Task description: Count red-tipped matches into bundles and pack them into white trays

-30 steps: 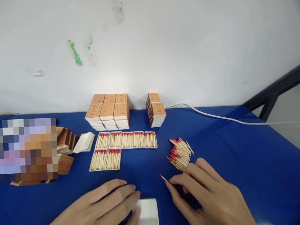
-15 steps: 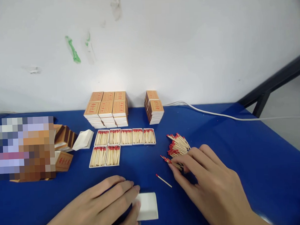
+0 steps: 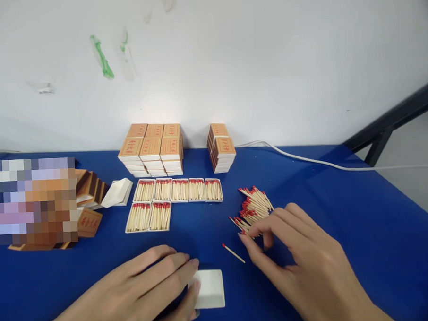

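A white empty matchbox tray (image 3: pixel 210 288) lies on the blue table at the front. My left hand (image 3: pixel 158 281) has its fingers and thumb closed around the tray's left end. A heap of red-tipped matches (image 3: pixel 256 203) is spread out to the right. At the near edge of the heap, my right hand (image 3: pixel 299 256) pinches a few matches between thumb and forefinger; a red head shows at the thumb tip, while my fingers hide the rest. One loose match (image 3: pixel 233 253) lies between the tray and my right hand.
Several filled matchbox trays (image 3: pixel 180 190) form two rows. Behind them stand a large matchbox stack (image 3: pixel 151 149) and a narrower one (image 3: pixel 223 148) by the wall. Matchboxes (image 3: pixel 90 221) and a white tray (image 3: pixel 118 192) lie left, beside a blurred patch. A white cable (image 3: pixel 306 161) runs behind.
My right thumb and forefinger have closed closer to the near edge of the heap, and some matches there have shifted. My left hand stays on the tray. The view has tilted slightly.
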A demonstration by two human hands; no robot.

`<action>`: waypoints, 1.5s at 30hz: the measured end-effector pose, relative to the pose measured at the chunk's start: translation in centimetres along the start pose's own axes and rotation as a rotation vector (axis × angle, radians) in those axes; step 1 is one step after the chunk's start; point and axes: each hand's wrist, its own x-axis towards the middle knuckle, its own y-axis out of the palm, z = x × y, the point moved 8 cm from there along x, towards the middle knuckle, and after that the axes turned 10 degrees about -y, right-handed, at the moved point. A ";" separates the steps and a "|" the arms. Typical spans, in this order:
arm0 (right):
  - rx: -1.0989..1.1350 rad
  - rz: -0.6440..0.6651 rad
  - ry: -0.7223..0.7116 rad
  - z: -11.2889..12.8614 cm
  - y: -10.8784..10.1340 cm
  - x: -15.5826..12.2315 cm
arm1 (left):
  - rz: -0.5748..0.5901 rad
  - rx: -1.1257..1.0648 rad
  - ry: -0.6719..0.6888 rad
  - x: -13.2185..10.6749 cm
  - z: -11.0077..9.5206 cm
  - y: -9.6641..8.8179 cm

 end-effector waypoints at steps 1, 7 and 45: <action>0.061 0.030 0.015 0.1 0.4 -0.1 | 0.005 0.001 0.001 -0.2 0.0 0.1; 0.183 0.105 0.082 0.3 1.4 -0.1 | 0.024 -0.011 0.014 -0.2 0.0 0.3; -0.031 0.032 0.110 -0.1 1.8 0.6 | 0.009 -0.015 0.010 0.0 -0.3 0.1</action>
